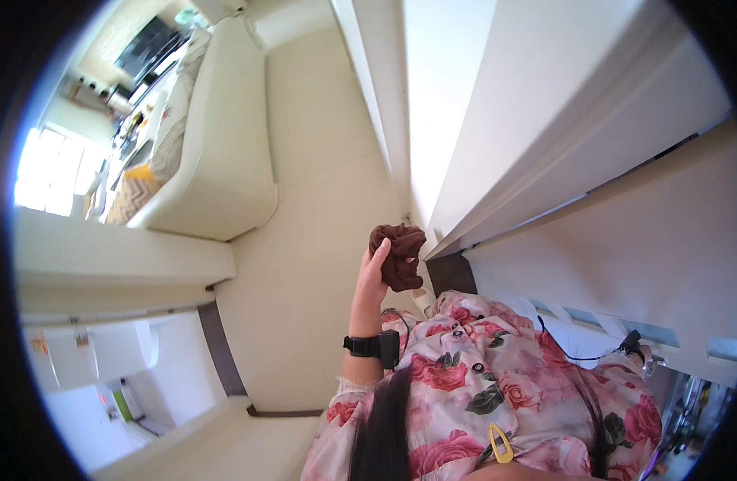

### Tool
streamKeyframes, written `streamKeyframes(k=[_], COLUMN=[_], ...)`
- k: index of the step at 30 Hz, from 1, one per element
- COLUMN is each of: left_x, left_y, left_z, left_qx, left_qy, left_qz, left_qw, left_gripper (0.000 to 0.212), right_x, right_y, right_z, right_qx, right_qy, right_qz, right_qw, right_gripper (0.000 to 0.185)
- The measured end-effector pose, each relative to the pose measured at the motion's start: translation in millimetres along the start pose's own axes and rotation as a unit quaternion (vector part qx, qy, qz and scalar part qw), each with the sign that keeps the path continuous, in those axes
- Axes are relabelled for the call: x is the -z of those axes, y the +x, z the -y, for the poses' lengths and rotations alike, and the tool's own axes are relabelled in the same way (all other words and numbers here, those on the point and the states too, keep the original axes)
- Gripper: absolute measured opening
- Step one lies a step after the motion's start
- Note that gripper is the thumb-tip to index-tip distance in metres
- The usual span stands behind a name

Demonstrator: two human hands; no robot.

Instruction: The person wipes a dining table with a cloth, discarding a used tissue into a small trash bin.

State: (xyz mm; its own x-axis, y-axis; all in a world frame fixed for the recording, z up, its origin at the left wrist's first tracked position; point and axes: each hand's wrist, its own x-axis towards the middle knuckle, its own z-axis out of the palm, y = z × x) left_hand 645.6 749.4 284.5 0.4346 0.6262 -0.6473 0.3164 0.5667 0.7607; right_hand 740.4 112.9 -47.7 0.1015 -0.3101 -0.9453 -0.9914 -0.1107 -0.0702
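Observation:
A bunched dark brown cloth (398, 255) is in my left hand (375, 273), which is raised in front of my body with the thumb lying over the fabric. A black strap with a small box is around the left wrist. My right hand (643, 356) shows only in small part at the lower right, beside a shiny metal door handle (658, 362); its fingers are mostly hidden. A black band with a cord is at that wrist.
A white door (585, 252) with glass panes stands at my right, near a white door frame (512, 120). A cream sofa (224, 150) is at the upper left. A wall edge (128, 249) juts in from the left. Pale floor (320, 180) lies ahead.

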Motion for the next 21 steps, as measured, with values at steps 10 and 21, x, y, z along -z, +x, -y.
streamKeyframes(k=[10, 21], left_x=[-10, -32], left_y=[146, 172], left_z=[-69, -64], left_qx=[0.02, 0.03], left_qy=[-0.004, 0.017], left_qz=[-0.011, -0.013], left_qw=[1.0, 0.999], left_gripper=[0.04, 0.038], right_x=[-62, -60], right_y=[-19, 6], right_z=[48, 72], right_qx=[-0.054, -0.07], right_qy=[-0.024, -0.055], right_qz=[-0.024, -0.013], right_qw=[0.998, 0.996], right_gripper=[0.021, 0.023])
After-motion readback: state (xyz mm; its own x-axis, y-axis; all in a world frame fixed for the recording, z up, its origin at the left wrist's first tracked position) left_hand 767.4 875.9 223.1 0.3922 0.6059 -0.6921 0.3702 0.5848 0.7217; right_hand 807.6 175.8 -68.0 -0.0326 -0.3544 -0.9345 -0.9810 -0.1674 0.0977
